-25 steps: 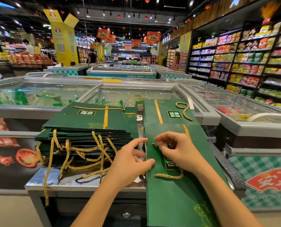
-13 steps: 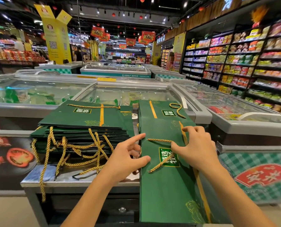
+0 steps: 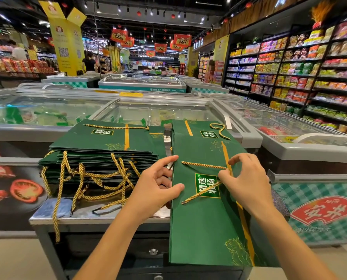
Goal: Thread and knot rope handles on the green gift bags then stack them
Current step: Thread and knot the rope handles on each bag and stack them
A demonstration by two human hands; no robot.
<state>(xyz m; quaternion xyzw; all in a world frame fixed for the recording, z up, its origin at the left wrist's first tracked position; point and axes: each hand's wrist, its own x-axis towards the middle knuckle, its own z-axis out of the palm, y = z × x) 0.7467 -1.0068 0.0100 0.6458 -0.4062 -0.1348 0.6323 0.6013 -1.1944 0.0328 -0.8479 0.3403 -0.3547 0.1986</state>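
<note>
A flat green gift bag [image 3: 205, 225] lies lengthwise in front of me, hanging over the table's near edge. A gold rope [image 3: 203, 165] runs across its top and bends back diagonally over the label. My right hand [image 3: 247, 182] pinches this rope near the bag's right side. My left hand [image 3: 156, 187] grips the bag's left edge, thumb on top. Another green bag [image 3: 199, 136] with a loose gold rope lies beyond it. To the left sits a stack of green bags [image 3: 99, 154] with gold handles hanging down the front.
The bags rest on a metal table [image 3: 99, 219]. Glass-topped chest freezers [image 3: 158, 112] stand behind and to the right. Stocked snack shelves [image 3: 302, 77] line the right wall. People stand far off at the left near a yellow pillar [image 3: 67, 41].
My right hand moved right along the bag and pulled the gold rope taut across its top. The rope's loose end straightened into a diagonal. My left hand stayed on the bag's left edge.
</note>
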